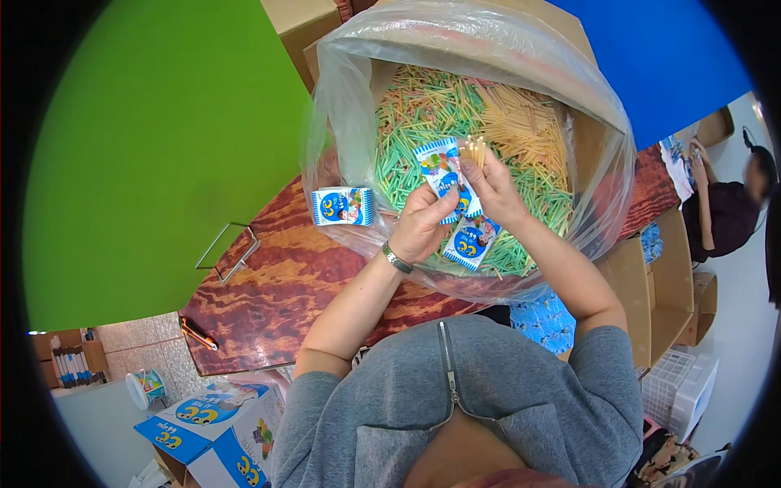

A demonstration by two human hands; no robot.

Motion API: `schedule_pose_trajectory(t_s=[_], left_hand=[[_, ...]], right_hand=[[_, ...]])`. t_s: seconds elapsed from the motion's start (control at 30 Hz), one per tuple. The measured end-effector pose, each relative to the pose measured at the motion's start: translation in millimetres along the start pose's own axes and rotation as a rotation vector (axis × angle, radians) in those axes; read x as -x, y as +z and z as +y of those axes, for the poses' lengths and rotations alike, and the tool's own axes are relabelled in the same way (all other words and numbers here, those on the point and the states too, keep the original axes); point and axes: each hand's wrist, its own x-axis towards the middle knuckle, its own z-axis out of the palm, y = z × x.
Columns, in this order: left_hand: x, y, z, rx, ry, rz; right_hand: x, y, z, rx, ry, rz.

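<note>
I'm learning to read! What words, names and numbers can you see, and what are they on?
I won't copy the words, but printing shows here:
Blue-and-white packet in the left hand: lettering, partly covered.
Left-side packet: lettering on blue.
Lower packet: lettering on blue.
Big blue-and-white box: large lettering.
Round white container: any print is too small to read.

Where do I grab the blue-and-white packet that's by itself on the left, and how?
Probably pinch the left striped end of the blue-and-white packet, coming from the left. It lies crosswise, so that end points away from the left hand and the coloured sticks.
</note>
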Motion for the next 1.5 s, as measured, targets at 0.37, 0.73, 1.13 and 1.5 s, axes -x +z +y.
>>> schedule_pose_trajectory(t_s=[0.37, 0.73, 1.13, 1.5], left_hand=[[12, -31, 15, -1.305, 0.379, 0.312], [12, -23, 23, -1.438, 0.395, 0.318], [20, -20, 21, -1.607, 0.454, 0.296], [25, -30, 15, -1.26, 0.202, 0.213]], right_hand=[[-23, -54, -91, 0.695, -0.131, -0.455], [-52, -44, -119, 0.978, 0.02, -0.822], [-70, -18, -126, 1.332, 0.15, -1.074], [-36, -15, -100, 1.075, -0.136, -0.882]])
